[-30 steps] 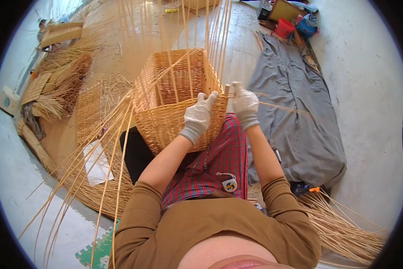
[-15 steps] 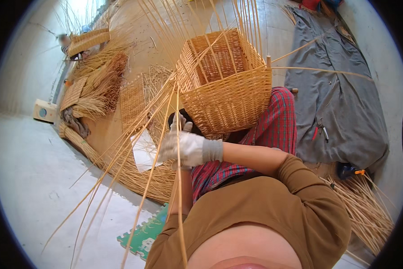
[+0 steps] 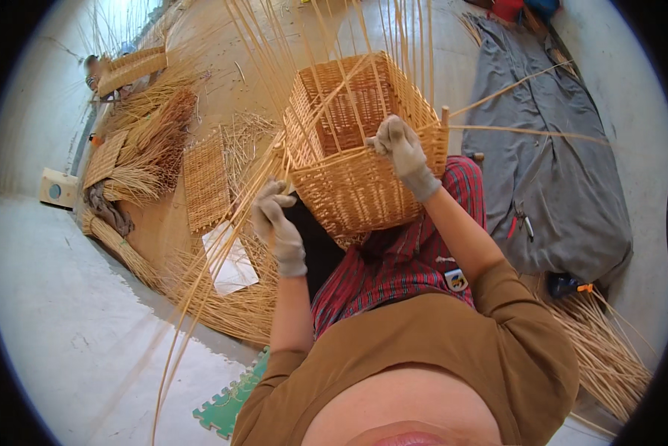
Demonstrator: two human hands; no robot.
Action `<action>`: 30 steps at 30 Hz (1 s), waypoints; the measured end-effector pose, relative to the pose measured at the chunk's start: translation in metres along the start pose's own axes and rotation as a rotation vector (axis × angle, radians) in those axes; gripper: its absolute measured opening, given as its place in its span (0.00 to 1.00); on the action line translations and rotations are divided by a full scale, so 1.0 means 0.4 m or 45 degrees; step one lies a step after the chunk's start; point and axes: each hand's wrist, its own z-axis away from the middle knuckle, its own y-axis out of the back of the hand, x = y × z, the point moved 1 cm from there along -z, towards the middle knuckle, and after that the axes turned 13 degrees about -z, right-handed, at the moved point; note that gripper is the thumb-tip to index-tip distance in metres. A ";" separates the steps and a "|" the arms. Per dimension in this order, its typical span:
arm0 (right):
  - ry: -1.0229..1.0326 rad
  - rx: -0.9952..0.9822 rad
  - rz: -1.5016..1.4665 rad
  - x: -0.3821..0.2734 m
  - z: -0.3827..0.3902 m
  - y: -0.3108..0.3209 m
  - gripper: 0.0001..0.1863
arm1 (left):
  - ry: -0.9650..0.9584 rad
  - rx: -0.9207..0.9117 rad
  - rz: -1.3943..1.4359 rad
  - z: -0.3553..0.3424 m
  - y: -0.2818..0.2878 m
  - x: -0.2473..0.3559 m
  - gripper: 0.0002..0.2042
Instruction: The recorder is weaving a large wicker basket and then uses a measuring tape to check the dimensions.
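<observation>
A golden wicker basket (image 3: pixel 367 186) rests tilted at my lap and knee, open side up, with thin upright rods (image 3: pixel 334 44) standing from its far side. My right hand (image 3: pixel 407 156), in a pale work glove, is at the near rim. Its bent fingers close round a rod that reaches down to the rim. Lower and to the left, my gloved left hand (image 3: pixel 277 227) is beside the basket's left corner. Its fingers are curled together at the long loose rods (image 3: pixel 222 256) that trail from that corner; their exact hold is partly hidden.
Flat woven panels (image 3: pixel 206 182) and bundles of wicker (image 3: pixel 155 141) lie to the left, near a white sheet (image 3: pixel 230 260). On the right is a grey cloth (image 3: pixel 546 186) bearing a red-handled tool and a pale one (image 3: pixel 528 227). More rods (image 3: pixel 598 334) lie lower right.
My right hand has moved up and right from in front of my left hand to the basket's near rim. Rods that crossed my left forearm now trail off to its left.
</observation>
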 end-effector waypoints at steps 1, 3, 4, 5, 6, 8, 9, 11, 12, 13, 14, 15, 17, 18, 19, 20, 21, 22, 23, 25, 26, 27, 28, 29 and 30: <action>0.039 -0.089 -0.020 -0.018 0.006 -0.009 0.14 | 0.009 0.008 0.007 0.019 -0.030 -0.005 0.16; -0.139 -0.013 0.207 -0.071 0.017 -0.012 0.10 | 0.161 0.164 -0.095 0.071 -0.048 -0.012 0.19; -0.300 0.066 0.421 -0.095 0.022 -0.003 0.08 | 0.179 0.166 -0.089 0.080 -0.040 -0.065 0.19; -0.285 0.028 0.401 -0.089 0.024 0.053 0.10 | 0.289 -0.003 -0.178 0.068 -0.059 -0.159 0.30; -0.292 0.011 0.409 -0.085 0.015 0.035 0.10 | 0.395 -0.150 -0.307 0.040 -0.047 -0.230 0.41; -0.331 0.292 0.509 -0.076 0.030 -0.003 0.09 | 0.623 -0.431 -0.244 -0.033 -0.030 -0.280 0.42; -0.276 0.359 0.486 -0.061 0.029 -0.003 0.08 | 0.833 -0.714 -0.193 -0.069 -0.017 -0.295 0.43; 0.022 0.209 0.780 -0.073 -0.003 -0.030 0.08 | 0.944 -0.936 -0.202 -0.101 -0.045 -0.255 0.39; 0.307 0.038 1.025 -0.068 -0.029 -0.080 0.08 | 0.936 -0.907 -0.209 -0.083 -0.046 -0.253 0.39; 0.504 -0.089 1.045 -0.070 -0.081 -0.192 0.08 | 0.935 -0.721 -0.113 -0.060 -0.049 -0.265 0.36; 0.693 -0.288 1.202 -0.067 -0.144 -0.273 0.09 | 0.917 -0.566 0.000 -0.046 -0.078 -0.259 0.33; 0.877 -0.471 1.370 -0.049 -0.206 -0.324 0.11 | 0.810 -0.414 0.082 -0.043 -0.120 -0.204 0.30; 0.432 -0.357 2.038 0.048 -0.311 -0.425 0.16 | 0.853 -0.465 0.020 -0.027 -0.134 -0.240 0.26; 0.444 -0.392 2.022 0.065 -0.317 -0.441 0.16 | 0.960 -0.493 0.003 -0.011 -0.112 -0.321 0.25; 0.407 -0.309 1.834 0.074 -0.320 -0.418 0.19 | 0.964 -0.488 0.013 -0.007 -0.112 -0.359 0.25; 0.348 -0.255 1.634 0.070 -0.306 -0.436 0.23 | 0.950 -0.523 -0.016 0.007 -0.096 -0.389 0.26; -0.105 -0.233 1.397 0.050 -0.258 -0.426 0.29 | 0.941 -0.558 -0.043 0.027 -0.079 -0.419 0.29; 0.002 -0.338 0.880 0.041 -0.224 -0.248 0.29 | 0.947 -0.579 -0.002 0.031 -0.119 -0.406 0.29; 0.105 -0.430 0.359 0.034 -0.188 -0.064 0.30 | 0.928 -0.578 0.222 0.019 -0.163 -0.381 0.30; 0.089 -0.264 0.469 0.056 -0.027 -0.025 0.23 | 0.706 -0.395 0.390 0.019 -0.114 -0.447 0.31; 0.127 -0.024 0.632 0.052 0.084 -0.005 0.23 | 0.730 -0.386 0.399 0.026 -0.118 -0.439 0.31; 0.093 -0.018 0.351 0.038 0.161 -0.064 0.22 | 0.904 -0.368 0.301 0.015 -0.137 -0.403 0.30; 0.062 -0.015 0.068 0.015 0.201 -0.128 0.23 | 1.071 -0.347 0.199 0.001 -0.152 -0.352 0.28; 0.056 -0.004 0.077 0.007 0.216 -0.122 0.23 | 0.969 -0.416 -0.011 -0.008 -0.145 -0.312 0.22; 0.004 -0.030 0.323 0.003 0.224 -0.110 0.23 | 0.978 -0.424 -0.007 0.017 -0.151 -0.292 0.22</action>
